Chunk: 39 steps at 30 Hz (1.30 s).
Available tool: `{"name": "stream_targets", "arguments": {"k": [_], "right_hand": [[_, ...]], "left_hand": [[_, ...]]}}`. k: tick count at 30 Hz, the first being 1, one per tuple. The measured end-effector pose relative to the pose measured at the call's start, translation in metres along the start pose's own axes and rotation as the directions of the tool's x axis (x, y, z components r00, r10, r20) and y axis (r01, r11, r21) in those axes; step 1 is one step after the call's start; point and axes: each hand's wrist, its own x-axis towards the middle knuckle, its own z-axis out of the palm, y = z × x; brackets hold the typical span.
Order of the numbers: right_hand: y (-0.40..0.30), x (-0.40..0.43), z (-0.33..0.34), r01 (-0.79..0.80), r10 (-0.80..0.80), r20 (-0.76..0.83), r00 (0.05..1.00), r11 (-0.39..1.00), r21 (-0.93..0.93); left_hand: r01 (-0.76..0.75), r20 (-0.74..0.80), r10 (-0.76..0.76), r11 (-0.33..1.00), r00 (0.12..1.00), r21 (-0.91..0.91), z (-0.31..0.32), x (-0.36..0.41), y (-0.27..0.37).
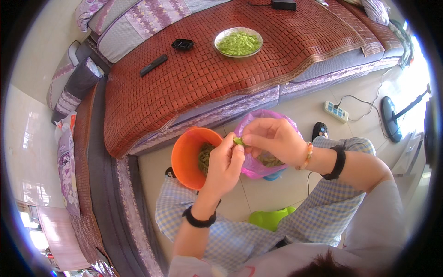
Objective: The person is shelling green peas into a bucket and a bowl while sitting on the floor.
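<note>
Between the fingertips of both my hands is a green bean pod (238,141). My left hand (226,161) pinches its left end, and my right hand (271,140) grips the other end with thumb and finger. Below my left hand stands an orange plastic bucket (187,162) with green-brown pods or shells (205,157) inside. A pink plastic bag (251,169), spread wide, lies under my right hand and holds more pods (270,160); my hands partly hide it. On the sofa, a round bowl (238,54) holds many shelled green beans (238,43).
A sofa with a red-brown tile mat (193,76) runs ahead, bearing a black remote control (154,65) and a small black tray-like object (182,44). A power strip (336,111) with cords and a stand base (391,119) are right. A green plastic object (270,219) sits between my legs.
</note>
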Motion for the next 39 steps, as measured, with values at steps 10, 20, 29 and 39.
{"name": "stream_targets", "arguments": {"k": [10, 20, 29, 39], "right_hand": [[0.002, 0.001, 0.003, -0.042, 0.042, 0.003, 0.999, 0.997, 0.058], [0.006, 0.006, 0.005, 0.086, -0.088, -0.008, 0.996, 0.982, -0.168], [0.018, 0.003, 0.007, 0.415, -0.517, 0.05, 0.854, 0.621, -0.665], [0.02, 0.0, 0.005, 0.298, -0.407, 0.005, 0.913, 0.66, -0.689]], "left_hand": [[0.11, 0.06, -0.095, 0.928, 0.994, -0.357, 0.001, 0.003, -0.002], [0.182, -0.015, -0.207, 0.889, 0.978, -0.42, 0.005, 0.005, -0.001], [0.156, -0.029, -0.171, 0.949, 0.985, -0.274, 0.012, 0.004, -0.012], [0.209, -0.017, -0.223, 0.936, 0.975, -0.283, 0.016, 0.002, -0.02]]}}
